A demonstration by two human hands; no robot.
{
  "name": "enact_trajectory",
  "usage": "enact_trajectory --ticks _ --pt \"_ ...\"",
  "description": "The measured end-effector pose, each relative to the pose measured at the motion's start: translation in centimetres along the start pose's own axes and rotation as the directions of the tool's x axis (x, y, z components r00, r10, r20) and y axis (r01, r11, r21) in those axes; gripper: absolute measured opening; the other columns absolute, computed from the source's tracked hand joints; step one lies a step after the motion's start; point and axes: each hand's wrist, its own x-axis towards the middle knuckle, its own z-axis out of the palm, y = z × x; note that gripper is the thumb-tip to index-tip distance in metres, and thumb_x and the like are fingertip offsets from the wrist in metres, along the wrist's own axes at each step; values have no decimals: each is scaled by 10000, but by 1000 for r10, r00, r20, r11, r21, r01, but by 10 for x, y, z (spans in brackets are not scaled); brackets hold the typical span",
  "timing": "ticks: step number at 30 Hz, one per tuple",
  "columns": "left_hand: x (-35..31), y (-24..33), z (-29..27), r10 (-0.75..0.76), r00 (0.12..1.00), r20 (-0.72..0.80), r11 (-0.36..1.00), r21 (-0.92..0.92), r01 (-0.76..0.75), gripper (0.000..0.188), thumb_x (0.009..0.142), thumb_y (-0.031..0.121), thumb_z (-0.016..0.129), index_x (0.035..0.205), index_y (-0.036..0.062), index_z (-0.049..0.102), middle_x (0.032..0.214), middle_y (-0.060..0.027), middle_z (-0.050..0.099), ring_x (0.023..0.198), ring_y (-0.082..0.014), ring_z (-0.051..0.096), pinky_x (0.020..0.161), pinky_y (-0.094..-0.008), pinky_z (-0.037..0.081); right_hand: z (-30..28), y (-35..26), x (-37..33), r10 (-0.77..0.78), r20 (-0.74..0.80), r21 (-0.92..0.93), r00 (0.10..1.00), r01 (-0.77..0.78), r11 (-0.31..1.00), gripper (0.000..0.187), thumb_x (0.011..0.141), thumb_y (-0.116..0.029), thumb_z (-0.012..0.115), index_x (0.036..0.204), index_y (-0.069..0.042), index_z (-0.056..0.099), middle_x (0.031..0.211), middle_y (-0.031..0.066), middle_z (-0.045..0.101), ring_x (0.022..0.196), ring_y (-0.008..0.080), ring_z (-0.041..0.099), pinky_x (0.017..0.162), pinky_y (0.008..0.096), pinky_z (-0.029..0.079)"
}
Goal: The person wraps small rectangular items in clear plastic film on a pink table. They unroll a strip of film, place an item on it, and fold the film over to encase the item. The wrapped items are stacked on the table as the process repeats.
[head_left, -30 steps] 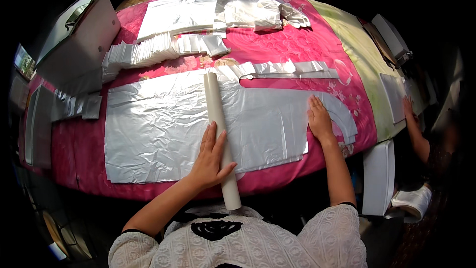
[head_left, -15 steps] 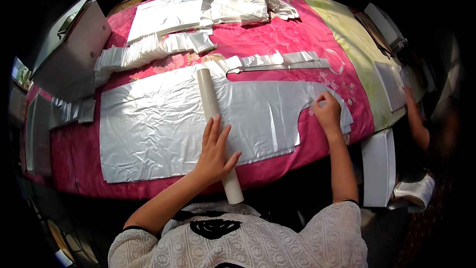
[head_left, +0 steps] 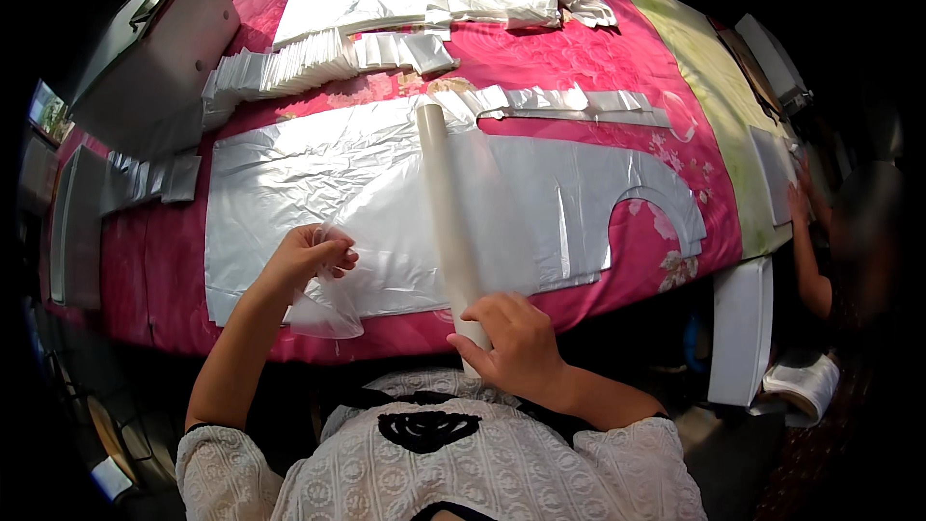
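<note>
A wide stack of thin silvery-white plastic bags (head_left: 550, 203) lies flat, with a curved cut-out at its right end. Across it lies a long pale tube (head_left: 446, 193), whose near end sticks out past the table edge. Over the left part of the stack, my left hand (head_left: 316, 256) pinches a thin, see-through plastic sheet (head_left: 333, 314), which spreads from the fingers toward the tube. My right hand (head_left: 516, 342) is closed over the tube's near end, thumb on the left side and fingers bent on top.
Folded plastic bags (head_left: 289, 68) stand in a row behind the stack, with more flat bags (head_left: 362, 0) at the far side. White boxes (head_left: 164, 53) line the left. A pink flowered cloth (head_left: 569, 63) covers the table. At the right, another person's hand (head_left: 799, 201) touches a white board.
My left hand has left the tube, moved left and now holds the clear sheet. My right hand has come from the stack's right end to the tube's near end.
</note>
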Motion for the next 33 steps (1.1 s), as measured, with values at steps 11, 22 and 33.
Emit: enact_trajectory --ticks 11,22,33 --pt "-4 15 -101 -116 986 -116 913 378 152 154 744 83 545 866 27 619 769 -45 663 621 -97 579 557 -238 432 17 23 -35 558 428 102 711 -651 752 421 746 -398 646 810 18 629 722 185 637 695 315 641 650 382 494" --pt "-17 42 -123 338 915 -218 -63 965 253 229 664 51 606 885 -10 617 829 -146 650 761 -295 617 681 -367 492 6 34 -44 563 448 163 694 -683 712 343 767 -343 635 866 -15 642 747 159 652 706 285 649 652 354 492" --pt "43 -26 128 679 640 361 150 785 -601 611 793 115 528 1334 -64 307 1401 -238 299 1303 -381 286 1079 -430 245 6 40 -47 561 488 206 669 -712 671 350 773 -338 640 866 -1 640 731 162 647 679 283 645 638 351 491"
